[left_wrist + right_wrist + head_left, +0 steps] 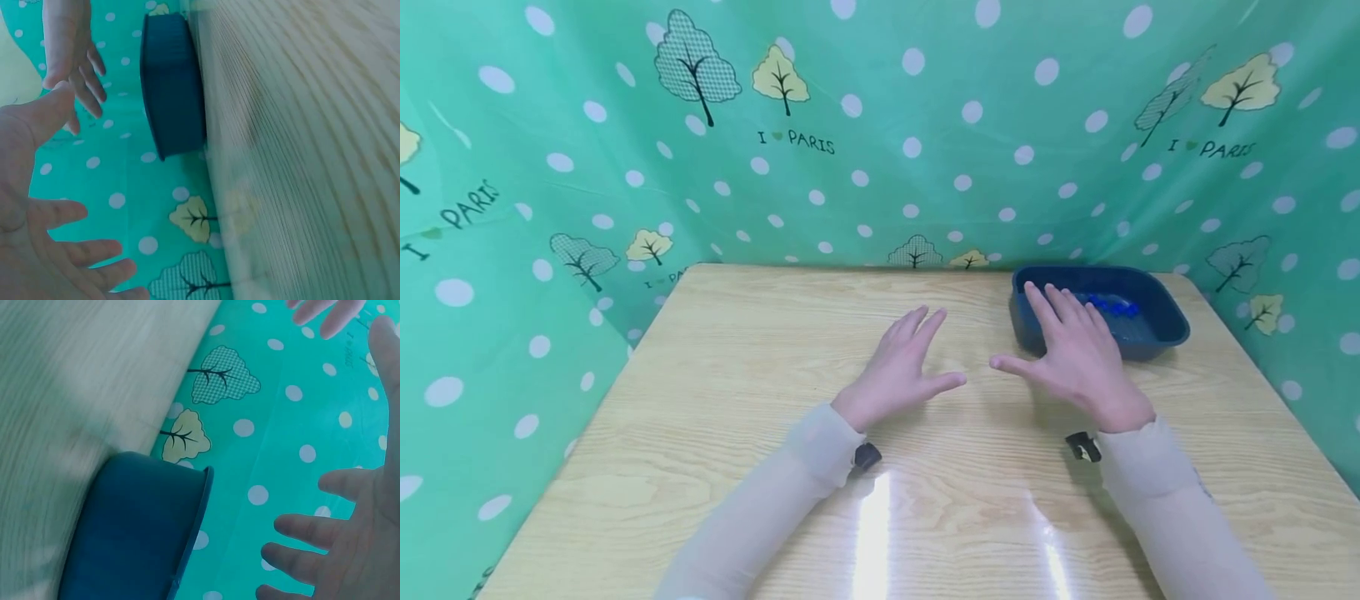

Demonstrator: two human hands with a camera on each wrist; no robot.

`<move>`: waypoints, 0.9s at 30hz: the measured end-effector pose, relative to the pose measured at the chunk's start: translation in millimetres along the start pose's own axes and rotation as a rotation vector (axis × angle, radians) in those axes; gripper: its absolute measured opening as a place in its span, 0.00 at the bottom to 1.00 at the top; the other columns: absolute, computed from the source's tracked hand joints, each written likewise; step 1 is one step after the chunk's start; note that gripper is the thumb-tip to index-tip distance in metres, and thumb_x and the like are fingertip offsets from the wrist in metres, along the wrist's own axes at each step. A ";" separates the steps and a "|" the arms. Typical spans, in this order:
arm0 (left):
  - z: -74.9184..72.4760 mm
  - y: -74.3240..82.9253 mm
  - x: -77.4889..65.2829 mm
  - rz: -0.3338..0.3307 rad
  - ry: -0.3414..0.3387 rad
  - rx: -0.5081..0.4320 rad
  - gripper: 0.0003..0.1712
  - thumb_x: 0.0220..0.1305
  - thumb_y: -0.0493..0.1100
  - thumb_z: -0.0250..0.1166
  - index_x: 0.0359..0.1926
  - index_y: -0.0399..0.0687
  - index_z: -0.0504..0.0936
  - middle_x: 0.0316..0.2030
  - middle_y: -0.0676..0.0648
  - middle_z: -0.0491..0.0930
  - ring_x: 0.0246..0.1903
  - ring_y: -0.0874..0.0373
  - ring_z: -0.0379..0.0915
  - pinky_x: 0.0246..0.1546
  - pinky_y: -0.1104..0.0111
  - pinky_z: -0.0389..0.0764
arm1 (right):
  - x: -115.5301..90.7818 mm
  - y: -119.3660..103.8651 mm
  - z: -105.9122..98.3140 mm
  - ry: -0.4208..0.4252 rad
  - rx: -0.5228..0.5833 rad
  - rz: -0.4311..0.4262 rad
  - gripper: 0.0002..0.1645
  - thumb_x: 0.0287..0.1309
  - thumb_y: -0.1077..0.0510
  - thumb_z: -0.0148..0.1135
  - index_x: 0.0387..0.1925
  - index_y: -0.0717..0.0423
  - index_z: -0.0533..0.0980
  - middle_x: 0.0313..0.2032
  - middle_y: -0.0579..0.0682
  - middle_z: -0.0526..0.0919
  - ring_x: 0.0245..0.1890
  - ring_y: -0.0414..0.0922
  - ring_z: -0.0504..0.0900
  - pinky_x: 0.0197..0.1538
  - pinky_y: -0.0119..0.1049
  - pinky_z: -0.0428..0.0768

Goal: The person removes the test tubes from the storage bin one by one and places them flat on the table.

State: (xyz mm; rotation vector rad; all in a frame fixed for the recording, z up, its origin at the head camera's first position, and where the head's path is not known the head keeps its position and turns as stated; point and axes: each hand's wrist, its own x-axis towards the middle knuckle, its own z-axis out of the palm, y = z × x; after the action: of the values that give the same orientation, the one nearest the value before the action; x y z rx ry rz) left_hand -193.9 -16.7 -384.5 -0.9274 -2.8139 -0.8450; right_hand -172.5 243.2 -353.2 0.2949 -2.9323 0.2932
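Observation:
A dark blue basin (1150, 333) stands at the back right of the wooden table, with small bright blue pieces (1112, 307) on its bottom; their kind is too small to tell. My right hand (1075, 358) hovers over the basin's near left side, fingers spread and holding nothing. To its left, my left hand (901, 371) is held above the table, its fingers straight and thumb pointing toward the other hand. Both wrist views show empty palms, and the basin's outer wall (172, 87) appears apart from the left fingers.
The light wooden table (737, 358) meets a green dotted curtain (910, 192) at the back and both sides. A dark wrist strap piece (1082, 447) shows under the right sleeve, another (867, 456) by the left. Bright reflections lie on the near tabletop.

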 end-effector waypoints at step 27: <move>22.0 24.3 35.4 -0.076 0.021 -0.205 0.53 0.56 0.71 0.60 0.73 0.49 0.53 0.70 0.47 0.56 0.68 0.54 0.54 0.65 0.61 0.60 | 2.9 40.3 -11.9 -0.007 0.128 0.112 0.67 0.46 0.22 0.58 0.75 0.50 0.41 0.70 0.69 0.51 0.67 0.69 0.51 0.61 0.69 0.50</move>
State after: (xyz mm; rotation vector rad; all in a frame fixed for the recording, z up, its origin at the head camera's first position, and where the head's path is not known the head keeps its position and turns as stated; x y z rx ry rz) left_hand -206.6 29.8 -383.6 -0.8322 -2.8000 -1.1638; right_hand -182.1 284.0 -348.3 0.1491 -2.9476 0.4986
